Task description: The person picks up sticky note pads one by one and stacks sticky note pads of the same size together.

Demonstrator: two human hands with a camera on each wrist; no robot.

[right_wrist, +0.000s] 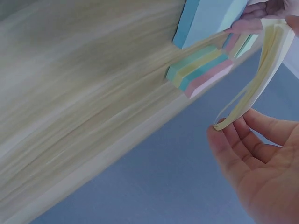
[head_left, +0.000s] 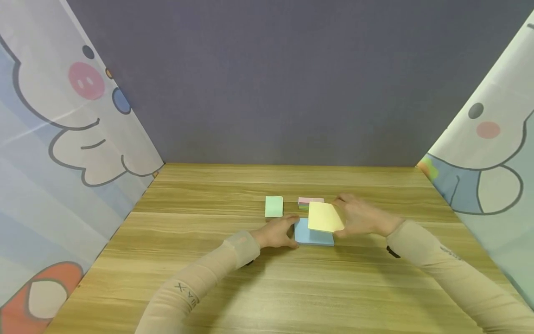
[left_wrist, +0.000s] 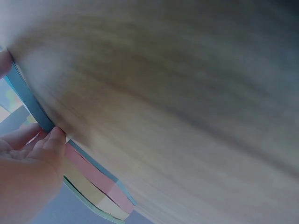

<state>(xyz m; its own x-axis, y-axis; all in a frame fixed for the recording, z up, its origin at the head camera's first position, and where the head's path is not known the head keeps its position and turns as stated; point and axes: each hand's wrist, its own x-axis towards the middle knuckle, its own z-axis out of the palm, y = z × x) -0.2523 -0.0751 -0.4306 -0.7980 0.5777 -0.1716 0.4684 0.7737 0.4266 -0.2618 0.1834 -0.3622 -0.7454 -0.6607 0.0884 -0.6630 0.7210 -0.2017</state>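
Note:
A pad of yellow sticky notes (head_left: 325,217) is raised above the table, and my right hand (head_left: 358,216) pinches it by opposite edges between thumb and fingers. In the right wrist view the yellow pad (right_wrist: 259,79) bows slightly, with one sheet parting from the rest. Below it a blue sticky note pad (head_left: 314,238) lies on the table, partly covered by the yellow one in the head view. My left hand (head_left: 275,232) holds the blue pad at its left end, thumb on the near edge and fingers on the far edge. The left wrist view shows these fingers (left_wrist: 57,135) against the blue pad.
Behind the hands, a striped stack of small sticky notes (head_left: 310,202) in pink, blue, yellow and green lies on the wooden table (head_left: 200,278). Left of it sits another stack with a green top (head_left: 274,206). A grey panel (head_left: 288,83) closes off the back, and printed cloths flank both sides.

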